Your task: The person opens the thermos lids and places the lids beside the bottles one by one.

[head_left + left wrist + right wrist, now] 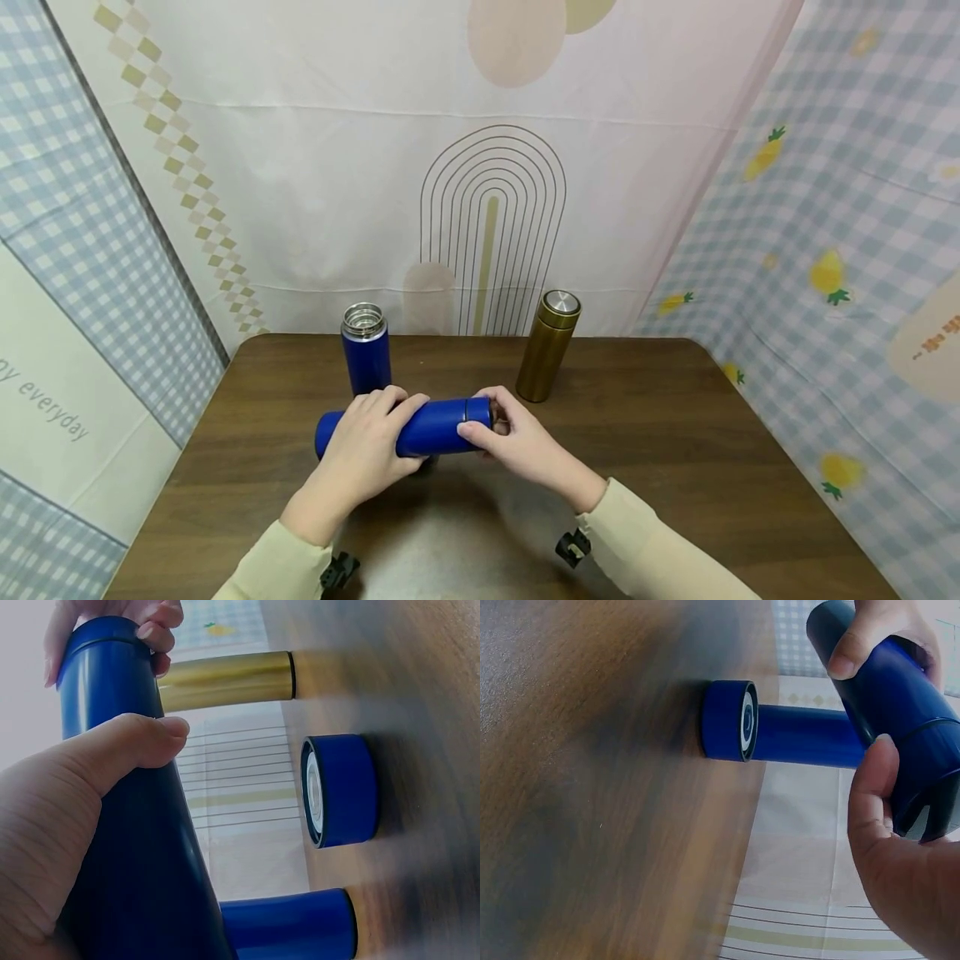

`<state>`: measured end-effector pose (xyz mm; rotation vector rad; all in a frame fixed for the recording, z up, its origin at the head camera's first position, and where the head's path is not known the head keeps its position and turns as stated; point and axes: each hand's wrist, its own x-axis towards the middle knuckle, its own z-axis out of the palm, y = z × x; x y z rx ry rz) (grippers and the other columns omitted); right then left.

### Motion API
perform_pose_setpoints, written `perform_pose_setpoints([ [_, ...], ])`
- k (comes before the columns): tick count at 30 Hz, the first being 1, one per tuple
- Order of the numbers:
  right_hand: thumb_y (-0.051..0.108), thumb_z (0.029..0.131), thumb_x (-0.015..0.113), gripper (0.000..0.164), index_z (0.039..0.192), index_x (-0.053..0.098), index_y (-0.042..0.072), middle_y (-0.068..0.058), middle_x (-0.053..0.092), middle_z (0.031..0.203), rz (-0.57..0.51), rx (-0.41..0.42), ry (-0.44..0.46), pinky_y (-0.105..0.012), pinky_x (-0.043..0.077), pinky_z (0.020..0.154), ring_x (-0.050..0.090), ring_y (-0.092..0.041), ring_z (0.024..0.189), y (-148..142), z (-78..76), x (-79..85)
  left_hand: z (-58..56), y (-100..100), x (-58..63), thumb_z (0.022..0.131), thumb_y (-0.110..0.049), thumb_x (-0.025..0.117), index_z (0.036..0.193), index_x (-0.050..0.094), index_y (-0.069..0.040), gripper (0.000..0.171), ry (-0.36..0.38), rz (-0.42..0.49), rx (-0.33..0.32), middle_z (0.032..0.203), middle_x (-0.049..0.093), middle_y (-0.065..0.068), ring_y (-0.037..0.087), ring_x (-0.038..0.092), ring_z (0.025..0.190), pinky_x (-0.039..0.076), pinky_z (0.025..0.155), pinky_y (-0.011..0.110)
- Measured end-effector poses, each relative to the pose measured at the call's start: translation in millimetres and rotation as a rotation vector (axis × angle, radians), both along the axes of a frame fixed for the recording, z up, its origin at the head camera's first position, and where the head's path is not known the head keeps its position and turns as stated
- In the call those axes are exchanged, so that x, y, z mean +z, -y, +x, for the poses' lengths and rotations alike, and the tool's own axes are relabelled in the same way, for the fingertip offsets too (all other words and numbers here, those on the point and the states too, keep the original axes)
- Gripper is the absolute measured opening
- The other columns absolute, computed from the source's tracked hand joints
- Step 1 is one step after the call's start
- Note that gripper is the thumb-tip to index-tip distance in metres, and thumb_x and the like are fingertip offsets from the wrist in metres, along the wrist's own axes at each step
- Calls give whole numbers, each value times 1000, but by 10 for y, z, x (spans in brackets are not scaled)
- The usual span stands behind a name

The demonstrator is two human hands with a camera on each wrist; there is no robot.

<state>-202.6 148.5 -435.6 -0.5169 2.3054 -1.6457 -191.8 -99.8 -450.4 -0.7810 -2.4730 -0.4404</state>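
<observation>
Head view: above the table (675,467), the left hand (367,446) grips the blue flask (437,428) round its body, the right hand (525,437) its lid end; the long axis runs crosswise, lid rightward. Left wrist: an upturned blue cap (343,791) stands below. Right wrist: the flask slants, base lower

Pale greenish-cream sleeves (667,550), plain; small black device (573,547) by each cuff (604,515).

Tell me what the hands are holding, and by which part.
One blue bottle, held sideways: the left hand grips its body, the right hand its lid.
</observation>
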Motion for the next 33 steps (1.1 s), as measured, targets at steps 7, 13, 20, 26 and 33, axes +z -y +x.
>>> perform_pose_setpoints([
  [7,31,89,70,43,123,47,19,-14,55,111,-37,26,-23,-37,56,71,65,-24,88,-5,-1,-14,-4,9,21,60,-40,88,127,59,-18,76,0,-6,3,109,57,6,28,57,98,43,90,47],
  [13,31,89,70,44,124,47,18,-15,55,113,-37,32,-24,-39,56,76,64,-24,93,2,19,-3,-9,15,30,61,-41,88,126,59,-18,75,4,-11,2,109,57,5,27,57,98,44,89,46],
  [20,32,88,71,44,124,47,24,-12,55,115,-30,38,-43,-37,56,76,63,-24,96,1,27,6,-13,26,46,62,-43,87,126,60,-18,74,32,-15,0,108,58,4,25,57,97,45,90,46],
  [26,25,88,73,48,127,45,25,-9,53,118,-25,63,-97,-33,54,82,59,-23,101,3,9,4,-17,38,54,63,-43,87,126,61,-17,73,46,1,-2,107,59,3,25,57,96,45,89,45],
  [33,14,87,73,56,134,41,17,-12,51,121,19,98,-141,-36,53,80,58,-24,100,28,75,104,-19,65,38,62,-44,87,125,62,-18,72,81,6,-6,106,59,2,24,57,94,45,88,44],
])
